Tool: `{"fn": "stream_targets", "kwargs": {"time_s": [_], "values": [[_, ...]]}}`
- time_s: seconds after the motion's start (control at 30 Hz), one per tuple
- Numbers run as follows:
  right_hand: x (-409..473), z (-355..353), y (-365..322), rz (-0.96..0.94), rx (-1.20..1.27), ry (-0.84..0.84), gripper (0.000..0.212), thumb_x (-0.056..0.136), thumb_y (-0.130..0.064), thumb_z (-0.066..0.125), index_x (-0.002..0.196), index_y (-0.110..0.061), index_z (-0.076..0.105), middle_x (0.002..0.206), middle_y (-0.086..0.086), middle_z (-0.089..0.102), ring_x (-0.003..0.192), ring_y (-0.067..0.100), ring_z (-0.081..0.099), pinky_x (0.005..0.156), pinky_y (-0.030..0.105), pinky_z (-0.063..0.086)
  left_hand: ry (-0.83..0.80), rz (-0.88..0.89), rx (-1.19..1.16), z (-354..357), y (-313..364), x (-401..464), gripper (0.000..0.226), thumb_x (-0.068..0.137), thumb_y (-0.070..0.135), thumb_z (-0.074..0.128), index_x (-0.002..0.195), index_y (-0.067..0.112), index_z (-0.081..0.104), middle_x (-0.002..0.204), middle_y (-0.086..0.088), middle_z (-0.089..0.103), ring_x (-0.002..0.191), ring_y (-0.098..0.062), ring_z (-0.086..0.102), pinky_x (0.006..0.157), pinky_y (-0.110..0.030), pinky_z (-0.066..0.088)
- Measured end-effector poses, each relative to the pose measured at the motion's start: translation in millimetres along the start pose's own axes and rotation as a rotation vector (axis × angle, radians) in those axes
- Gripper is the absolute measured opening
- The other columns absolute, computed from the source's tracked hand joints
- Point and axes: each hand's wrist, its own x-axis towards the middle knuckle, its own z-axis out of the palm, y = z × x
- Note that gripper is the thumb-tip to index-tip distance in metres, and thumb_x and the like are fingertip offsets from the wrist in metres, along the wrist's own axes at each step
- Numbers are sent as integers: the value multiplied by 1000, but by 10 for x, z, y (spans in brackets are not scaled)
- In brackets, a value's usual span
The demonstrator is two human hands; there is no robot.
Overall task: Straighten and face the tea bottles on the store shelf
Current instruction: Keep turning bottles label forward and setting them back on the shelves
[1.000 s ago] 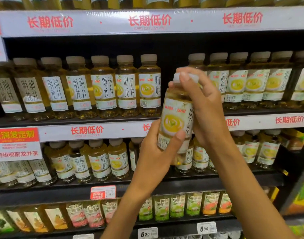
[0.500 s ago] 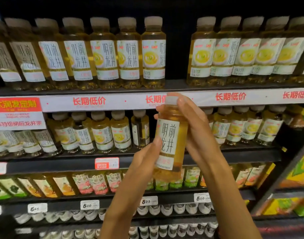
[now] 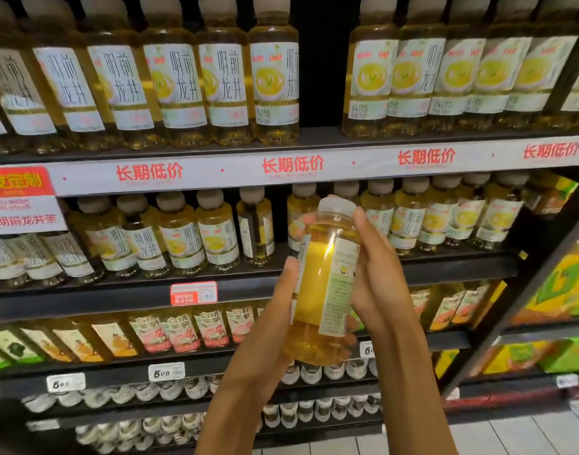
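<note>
I hold one yellow tea bottle [image 3: 325,280] upright in front of the second shelf, its label seam and small print turned toward me. My left hand [image 3: 275,323] grips its lower left side and base. My right hand [image 3: 376,274] wraps its right side, fingers reaching up to the white cap. Behind it, a row of matching tea bottles [image 3: 189,234] stands on that shelf; one bottle [image 3: 257,228] left of the gap shows its label seam. A gap shows in the upper shelf's row of tea bottles [image 3: 324,77].
Red-lettered price strips [image 3: 291,165] run along the shelf edges. Lower shelves carry fruit tea bottles [image 3: 183,333] and small white-capped bottles [image 3: 170,389]. A dark upright [image 3: 517,307] separates a bay of colourful cartons [image 3: 563,290] on the right. Tiled floor [image 3: 511,435] lies below.
The view has dropped toward the lower shelves. The bottle in my hands has been turned, so its front lettering has swung left and the back print faces me.
</note>
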Motion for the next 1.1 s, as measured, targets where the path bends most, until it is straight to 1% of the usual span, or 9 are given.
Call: {"fn": "stream_targets", "kwargs": {"time_s": [0.07, 0.17, 0.33, 0.47, 0.57, 0.7, 0.77, 0.9, 1.1], "values": [[-23, -37, -22, -28, -75, 14, 36, 89, -31, 53, 119, -12, 60, 100, 9, 74, 92, 19, 71, 73, 28, 56, 75, 38, 129, 33, 27, -11, 49, 72, 80, 30, 92, 58, 69, 101, 16, 73, 100, -5, 68, 101, -42, 46], [-41, -70, -40, -19, -207, 68, 38, 85, -33, 59, 118, -15, 63, 105, 8, 73, 96, 19, 69, 77, 28, 56, 123, 72, 155, 96, 23, -17, 44, 71, 84, 35, 93, 61, 66, 108, 21, 70, 106, -2, 65, 104, -42, 43], [-41, -88, -77, 12, -409, 97, 39, 80, -48, 64, 111, -24, 68, 102, 1, 73, 92, 16, 68, 76, 29, 53, 8, -37, -175, 140, -40, -71, 68, 81, 71, 40, 109, 17, 69, 86, -12, 71, 69, -22, 69, 63, -33, 55], [-49, -42, -103, 118, -69, -50, 48, 77, -45, 61, 114, -15, 63, 90, 9, 72, 89, 24, 70, 75, 33, 56, -221, -164, -416, 169, -49, -93, 72, 84, 66, 41, 95, 1, 70, 74, -15, 67, 57, -24, 65, 54, -29, 54], [-69, -41, -114, 78, 7, -82, 42, 76, -41, 62, 108, -13, 62, 80, 8, 69, 82, 24, 70, 72, 34, 57, -231, -166, -271, 135, -78, -73, 76, 85, 70, 34, 103, 4, 69, 81, -15, 69, 65, -25, 67, 62, -32, 56], [-103, -51, -148, 21, -102, -34, 28, 79, -35, 63, 99, -15, 64, 77, 6, 68, 78, 22, 69, 72, 33, 57, -15, -124, 99, 90, -81, -74, 75, 76, 75, 30, 122, 26, 62, 101, -4, 75, 94, -19, 71, 94, -42, 51], [-108, -46, -146, 16, -151, -8, 26, 83, -34, 60, 101, -16, 63, 79, 6, 68, 80, 21, 68, 72, 32, 57, 1, -80, 110, 89, -65, -103, 70, 75, 75, 32, 118, 30, 63, 99, -4, 75, 93, -19, 72, 91, -40, 52], [-76, -16, -143, 81, -170, 30, 34, 83, -43, 55, 102, -16, 65, 83, 7, 70, 83, 22, 70, 72, 32, 57, -53, -89, -160, 123, -49, -151, 65, 81, 70, 43, 110, 19, 71, 90, -14, 73, 75, -25, 71, 64, -32, 56], [-57, 39, -164, 183, 6, -21, 41, 79, -42, 55, 107, -12, 61, 93, 12, 73, 87, 25, 72, 71, 35, 60, -394, -185, -647, 158, 7, -179, 62, 86, 53, 49, 100, -4, 67, 79, -14, 67, 62, -21, 67, 56, -29, 55]]}}
